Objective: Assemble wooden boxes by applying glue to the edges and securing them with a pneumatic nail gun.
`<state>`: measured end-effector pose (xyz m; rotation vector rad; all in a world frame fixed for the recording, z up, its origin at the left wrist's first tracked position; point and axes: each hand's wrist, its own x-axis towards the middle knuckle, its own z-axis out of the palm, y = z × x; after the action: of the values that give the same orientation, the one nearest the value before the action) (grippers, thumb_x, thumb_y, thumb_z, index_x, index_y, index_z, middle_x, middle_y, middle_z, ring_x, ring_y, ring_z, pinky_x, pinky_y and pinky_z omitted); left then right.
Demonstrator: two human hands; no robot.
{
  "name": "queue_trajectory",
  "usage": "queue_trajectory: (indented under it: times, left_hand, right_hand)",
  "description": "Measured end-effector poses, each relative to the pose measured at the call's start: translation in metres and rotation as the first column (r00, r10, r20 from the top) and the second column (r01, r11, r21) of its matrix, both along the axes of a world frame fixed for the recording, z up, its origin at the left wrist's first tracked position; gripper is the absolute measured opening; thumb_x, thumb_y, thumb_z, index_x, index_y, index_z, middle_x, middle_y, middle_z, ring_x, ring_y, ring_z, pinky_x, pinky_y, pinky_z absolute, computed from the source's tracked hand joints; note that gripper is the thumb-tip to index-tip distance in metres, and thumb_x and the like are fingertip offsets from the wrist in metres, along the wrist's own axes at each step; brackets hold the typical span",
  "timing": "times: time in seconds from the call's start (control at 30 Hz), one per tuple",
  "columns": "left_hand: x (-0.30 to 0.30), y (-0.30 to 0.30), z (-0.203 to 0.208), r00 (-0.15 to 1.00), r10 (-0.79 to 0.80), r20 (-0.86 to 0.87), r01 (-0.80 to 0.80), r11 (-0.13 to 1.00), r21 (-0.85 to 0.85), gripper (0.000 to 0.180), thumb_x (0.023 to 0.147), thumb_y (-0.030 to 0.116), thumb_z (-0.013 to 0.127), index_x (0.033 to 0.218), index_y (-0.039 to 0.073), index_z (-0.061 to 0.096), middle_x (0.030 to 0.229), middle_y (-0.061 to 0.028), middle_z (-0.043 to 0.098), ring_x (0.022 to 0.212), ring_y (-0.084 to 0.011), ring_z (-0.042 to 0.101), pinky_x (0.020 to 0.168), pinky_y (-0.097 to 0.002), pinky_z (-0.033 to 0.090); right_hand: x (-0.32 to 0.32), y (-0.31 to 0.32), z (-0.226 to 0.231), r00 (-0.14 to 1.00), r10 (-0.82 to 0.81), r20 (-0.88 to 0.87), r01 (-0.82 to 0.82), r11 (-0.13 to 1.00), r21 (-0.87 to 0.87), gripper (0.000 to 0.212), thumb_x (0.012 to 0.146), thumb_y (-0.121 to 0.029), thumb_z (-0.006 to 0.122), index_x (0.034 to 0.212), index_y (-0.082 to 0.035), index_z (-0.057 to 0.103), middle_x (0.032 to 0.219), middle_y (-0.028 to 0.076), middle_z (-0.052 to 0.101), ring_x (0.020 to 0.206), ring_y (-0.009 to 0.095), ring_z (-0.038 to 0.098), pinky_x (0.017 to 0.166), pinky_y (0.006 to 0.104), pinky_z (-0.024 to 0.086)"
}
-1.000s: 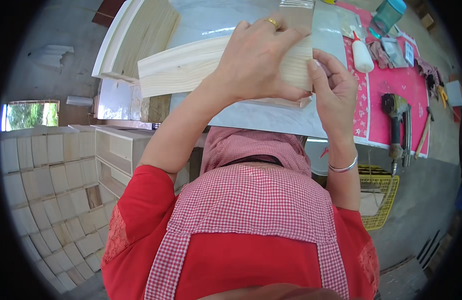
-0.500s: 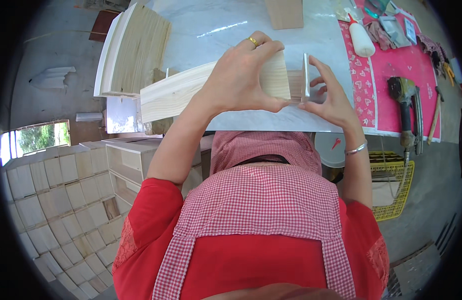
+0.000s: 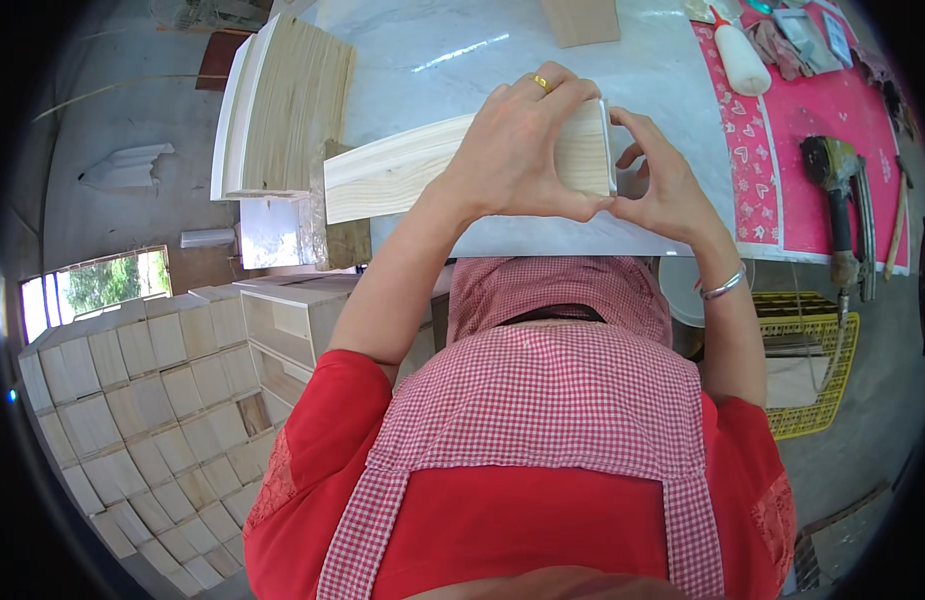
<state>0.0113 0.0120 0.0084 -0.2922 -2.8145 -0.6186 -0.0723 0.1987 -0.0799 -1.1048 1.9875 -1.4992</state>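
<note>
A long pale wooden board (image 3: 397,172) lies over the work table, its right end under my left hand (image 3: 517,140). That hand is closed across the board's width, thumb on the near edge and fingers on the far edge; a gold ring is on one finger. Against the board's right end stands a thin white-edged panel (image 3: 610,150). My right hand (image 3: 662,180) is closed on this panel, thumb at its near end and fingers at its far end. What lies beneath the board at that end is hidden.
A stack of boards (image 3: 287,110) stands at the table's left. On the pink cloth (image 3: 792,210) at right lie a white glue bottle (image 3: 742,60), an air nailer (image 3: 837,200) and a hammer (image 3: 898,215). A yellow crate (image 3: 832,390) is below right; stacked wooden boxes (image 3: 152,400) fill the lower left.
The panel in my right hand has come up against the board's right end, closing the gap between them. The whole view has shifted slightly, so things appear farther right.
</note>
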Motion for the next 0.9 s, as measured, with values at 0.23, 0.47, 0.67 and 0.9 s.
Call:
queue_trajectory:
  times: [0.23,0.47,0.67,0.9]
  left_hand:
    - [-0.0055,0.0027,-0.0041,1.000,0.005,0.031,-0.005,1.000,-0.001,0.080,0.049,0.038,0.083,0.117,0.003,0.059,0.114,-0.0142,0.058,0.100,-0.0340,0.059,0.087,-0.0428,0.046]
    - [-0.0084,0.0010,-0.0063,0.998,0.006,0.063,-0.006,1.000,0.004,0.080,0.049,0.039,0.083,0.117,0.003,0.059,0.115,-0.0145,0.057,0.101,-0.0341,0.059,0.088,-0.0429,0.046]
    - [-0.0084,0.0000,-0.0067,0.998,0.004,0.058,-0.003,1.000,-0.004,0.080,0.049,0.039,0.083,0.117,0.003,0.059,0.115,-0.0145,0.057,0.101,-0.0338,0.059,0.089,-0.0428,0.046]
    - [-0.0102,0.0010,-0.0077,0.996,-0.003,0.094,0.001,1.000,0.014,0.080,0.050,0.039,0.084,0.117,0.002,0.059,0.115,-0.0144,0.057,0.102,-0.0336,0.059,0.089,-0.0423,0.046]
  right_hand:
    - [-0.0002,-0.0005,-0.0057,0.999,0.000,-0.040,-0.002,0.999,-0.038,0.092,0.061,-0.010,0.079,0.143,-0.010,0.039,0.133,0.008,0.050,0.087,0.021,0.058,0.072,0.0308,0.051]
    - [0.0003,-0.0005,-0.0038,0.999,-0.007,-0.033,0.006,1.000,-0.023,0.091,0.061,-0.013,0.081,0.142,-0.010,0.039,0.132,0.008,0.051,0.085,0.021,0.059,0.073,0.0317,0.052]
    - [-0.0002,-0.0007,-0.0028,0.999,-0.004,-0.033,0.004,1.000,-0.014,0.091,0.061,-0.014,0.081,0.142,-0.010,0.040,0.132,0.008,0.051,0.084,0.022,0.059,0.074,0.0318,0.052]
    - [-0.0001,0.0012,-0.0048,0.999,-0.013,-0.031,0.013,1.000,-0.011,0.091,0.061,-0.015,0.081,0.142,-0.011,0.040,0.131,0.008,0.051,0.083,0.022,0.059,0.073,0.0323,0.052]
